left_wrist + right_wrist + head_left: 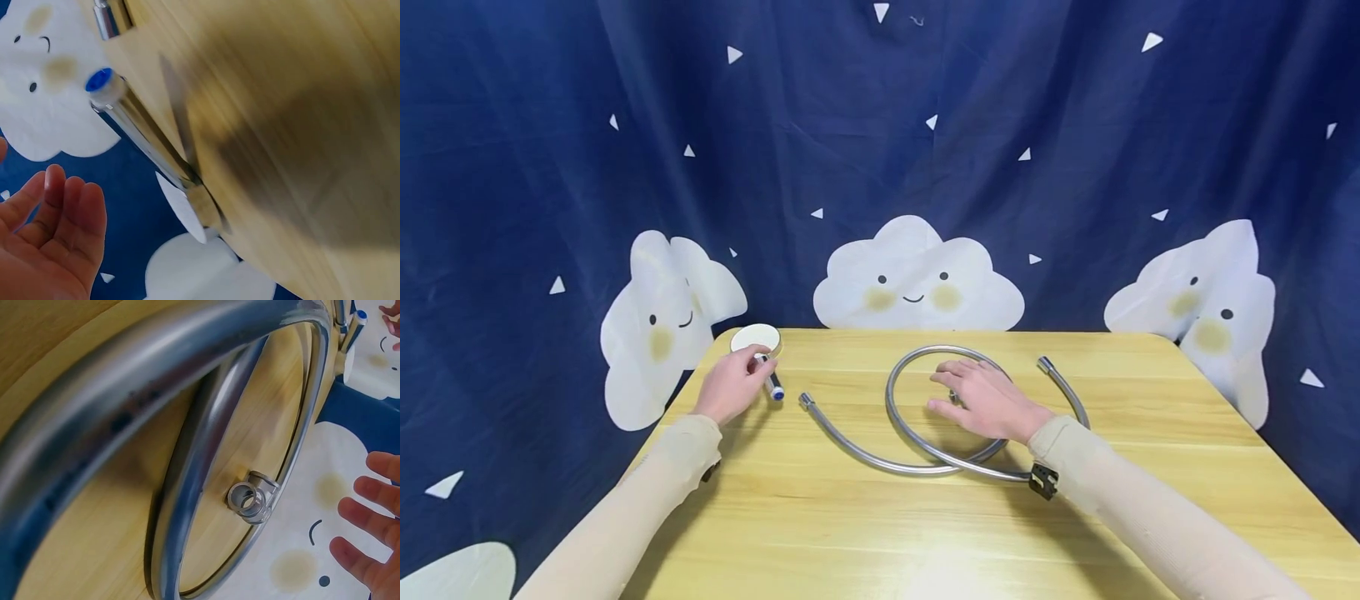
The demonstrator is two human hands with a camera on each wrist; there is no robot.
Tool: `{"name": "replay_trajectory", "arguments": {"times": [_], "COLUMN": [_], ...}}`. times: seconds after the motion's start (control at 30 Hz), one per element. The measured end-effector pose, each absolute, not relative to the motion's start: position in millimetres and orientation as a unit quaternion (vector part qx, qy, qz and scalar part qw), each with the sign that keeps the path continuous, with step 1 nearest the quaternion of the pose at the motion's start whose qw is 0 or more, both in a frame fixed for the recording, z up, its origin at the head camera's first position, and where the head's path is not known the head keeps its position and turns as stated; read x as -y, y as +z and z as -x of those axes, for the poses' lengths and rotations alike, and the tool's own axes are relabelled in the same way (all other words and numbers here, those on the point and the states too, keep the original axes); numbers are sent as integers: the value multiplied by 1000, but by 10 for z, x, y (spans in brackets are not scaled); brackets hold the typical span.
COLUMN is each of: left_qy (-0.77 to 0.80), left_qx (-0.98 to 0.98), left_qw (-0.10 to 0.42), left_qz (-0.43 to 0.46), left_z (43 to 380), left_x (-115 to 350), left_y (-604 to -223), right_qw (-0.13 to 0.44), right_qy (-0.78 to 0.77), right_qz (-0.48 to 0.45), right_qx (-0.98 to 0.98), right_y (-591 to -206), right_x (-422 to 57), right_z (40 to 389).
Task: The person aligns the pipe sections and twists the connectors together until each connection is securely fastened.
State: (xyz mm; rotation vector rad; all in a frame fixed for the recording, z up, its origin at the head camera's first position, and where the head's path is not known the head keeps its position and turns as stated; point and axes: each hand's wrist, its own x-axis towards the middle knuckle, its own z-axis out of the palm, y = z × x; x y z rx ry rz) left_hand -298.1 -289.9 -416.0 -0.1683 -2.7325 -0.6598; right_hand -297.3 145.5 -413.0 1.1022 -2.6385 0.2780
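A hand shower head (754, 337) with a round white face lies at the table's far left corner. Its chrome handle (142, 132), with a blue ring in its end, points toward the near side. My left hand (732, 385) hovers beside that handle, apart from it, fingers loosely bent. A silver shower hose (891, 402) lies looped at the middle and right. Over the loop is my right hand (985, 400), fingers spread and holding nothing. Below it, inside the loop, sits a small metal fitting (251, 499) with round openings, mostly hidden in the head view.
The light wooden table (850, 533) bears all these things. One hose end (807, 401) lies right of the shower handle, the other hose end (1046, 364) at the right. A dark blue curtain (865, 150) with cloud prints hangs behind and beside the table.
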Motion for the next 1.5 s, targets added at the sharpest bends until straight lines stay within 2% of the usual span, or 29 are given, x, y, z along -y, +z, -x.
{"name": "replay_trajectory", "arguments": {"times": [0.67, 1.5], "left_qy": [-239, -201], "left_qx": [963, 978], "left_qw": [122, 55], "left_qz": [14, -11], "left_z": [2962, 3184], "left_x": [3159, 3212], "left_y": [-4277, -4370], "right_qw": [106, 76], "right_qy": [102, 104], "right_qz": [-397, -411], "right_qx": [906, 903], "right_y": [-4145, -4170], "right_x": [-1182, -721], "right_z": [2989, 3032]}}
